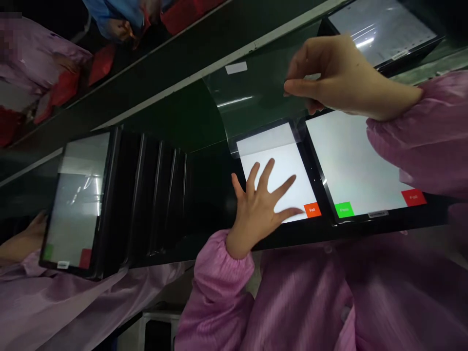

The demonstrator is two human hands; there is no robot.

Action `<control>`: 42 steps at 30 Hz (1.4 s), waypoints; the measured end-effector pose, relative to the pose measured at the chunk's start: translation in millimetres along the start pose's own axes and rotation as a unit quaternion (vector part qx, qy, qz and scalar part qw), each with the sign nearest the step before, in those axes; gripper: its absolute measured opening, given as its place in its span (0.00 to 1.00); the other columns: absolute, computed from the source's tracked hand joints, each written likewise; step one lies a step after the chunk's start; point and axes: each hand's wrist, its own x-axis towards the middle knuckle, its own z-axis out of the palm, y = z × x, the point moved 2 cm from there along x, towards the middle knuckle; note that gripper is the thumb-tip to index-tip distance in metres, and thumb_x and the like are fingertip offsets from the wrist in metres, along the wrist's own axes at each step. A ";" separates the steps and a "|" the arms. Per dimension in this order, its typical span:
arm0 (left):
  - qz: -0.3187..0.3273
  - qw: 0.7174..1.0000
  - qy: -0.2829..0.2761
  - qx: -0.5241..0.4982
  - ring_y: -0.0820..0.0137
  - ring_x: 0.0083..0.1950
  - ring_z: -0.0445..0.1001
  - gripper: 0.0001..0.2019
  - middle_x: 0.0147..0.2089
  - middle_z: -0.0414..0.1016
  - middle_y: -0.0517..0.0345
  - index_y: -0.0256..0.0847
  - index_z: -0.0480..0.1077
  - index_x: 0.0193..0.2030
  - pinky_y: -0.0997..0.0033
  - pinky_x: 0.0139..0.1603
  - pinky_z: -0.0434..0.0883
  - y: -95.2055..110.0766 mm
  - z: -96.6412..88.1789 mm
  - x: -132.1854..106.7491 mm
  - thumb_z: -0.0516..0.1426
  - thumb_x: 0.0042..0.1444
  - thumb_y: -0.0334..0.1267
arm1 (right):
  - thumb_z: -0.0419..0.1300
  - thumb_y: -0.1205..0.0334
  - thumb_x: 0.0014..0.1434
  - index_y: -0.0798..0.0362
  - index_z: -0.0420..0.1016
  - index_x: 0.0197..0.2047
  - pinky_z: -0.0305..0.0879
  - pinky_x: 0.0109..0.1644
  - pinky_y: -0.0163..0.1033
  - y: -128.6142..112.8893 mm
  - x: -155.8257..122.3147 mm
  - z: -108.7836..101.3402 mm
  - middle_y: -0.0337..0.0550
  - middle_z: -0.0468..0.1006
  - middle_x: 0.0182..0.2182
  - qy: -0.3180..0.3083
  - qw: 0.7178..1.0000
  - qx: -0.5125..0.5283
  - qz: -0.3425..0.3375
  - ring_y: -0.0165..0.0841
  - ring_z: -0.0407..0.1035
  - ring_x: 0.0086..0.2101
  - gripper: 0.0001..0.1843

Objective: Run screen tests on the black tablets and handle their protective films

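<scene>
My left hand (258, 204) lies with fingers spread over the lit white screen of a tablet (276, 134), its thumb close to the orange-red "Fail" box. Above that screen a clear plastic film (252, 105) curves upward, its lower edge lying across the top of the tablet. Thumb and fingers of my right hand (329, 75) are pinched at the film's right side. To the right, partly behind my right sleeve, a second tablet (351, 161) shows a pale screen with green "Pass" and red "Fail" boxes.
Several black tablets (131, 204) stand in a leaning row on the left, beside another person's hand (24, 239). Another tablet (383, 29) is propped at the upper right. Across the bench's pale rail (175, 92), people handle red items (68, 87). A white label (236, 68) shows near the film's top.
</scene>
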 end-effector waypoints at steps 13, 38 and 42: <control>-0.192 0.961 0.170 -0.104 0.52 0.65 0.79 0.35 0.65 0.78 0.42 0.41 0.70 0.70 0.47 0.67 0.77 -31.4 -11.0 -88.7 0.59 0.67 0.65 | 0.65 0.68 0.72 0.55 0.69 0.43 0.64 0.23 0.17 2.4 -22.4 3.7 0.23 0.76 0.33 -0.010 1.000 0.001 -0.024 0.14 0.67 0.23 0.07; -0.089 0.982 0.158 0.057 0.49 0.69 0.74 0.24 0.68 0.74 0.41 0.48 0.73 0.66 0.38 0.78 0.61 12.5 7.6 -125.2 0.62 0.68 0.55 | 0.51 0.51 0.77 0.22 0.65 0.74 0.75 0.53 0.62 31.8 -232.8 -1.1 0.35 0.79 0.64 -0.015 0.911 -0.372 -0.178 0.51 0.78 0.55 0.26; -0.103 0.971 0.214 0.011 0.52 0.66 0.76 0.31 0.65 0.75 0.42 0.46 0.67 0.71 0.41 0.74 0.66 -2.2 1.0 -120.5 0.63 0.67 0.57 | 0.60 0.60 0.72 0.26 0.75 0.64 0.74 0.53 0.60 31.4 -225.6 -5.8 0.41 0.81 0.61 0.041 0.909 -0.393 -0.134 0.53 0.77 0.56 0.22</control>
